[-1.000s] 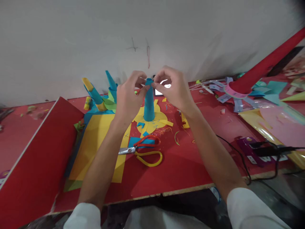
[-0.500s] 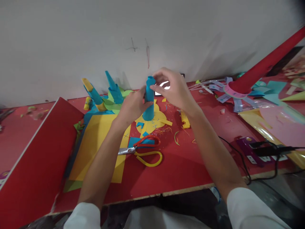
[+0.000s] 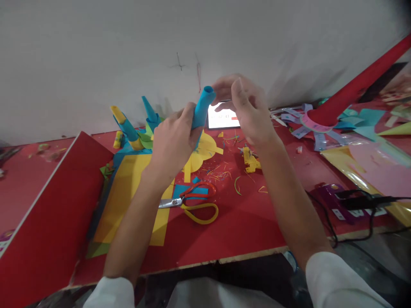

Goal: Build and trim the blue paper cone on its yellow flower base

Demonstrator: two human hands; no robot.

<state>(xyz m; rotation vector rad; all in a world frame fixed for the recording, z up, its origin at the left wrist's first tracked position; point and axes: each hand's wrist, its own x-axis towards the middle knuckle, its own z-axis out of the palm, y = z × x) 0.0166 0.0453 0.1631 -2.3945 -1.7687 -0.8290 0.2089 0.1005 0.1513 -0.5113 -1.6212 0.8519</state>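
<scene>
My left hand is closed around a blue paper tube, which tilts to the right with its open end up. Beside that end, my right hand is raised with its fingers apart and curved, holding nothing. Behind and below the tube is a yellow petal-shaped paper with strips sticking out. My left hand hides the tube's lower end, so I cannot tell whether the two are joined. Scissors with red and yellow handles lie nearer me, partly over a blue paper scrap and yellow sheets.
Paper cones on leaf shapes stand at the back left, near a glue stick. A lit phone leans at the wall. A yellow glue gun, a red paper cone and a purple power strip are on the right.
The blue tube has gone from upright to tilted and risen in my left hand. My right hand has let go of its top and moved slightly right. The yellow petal paper has shifted.
</scene>
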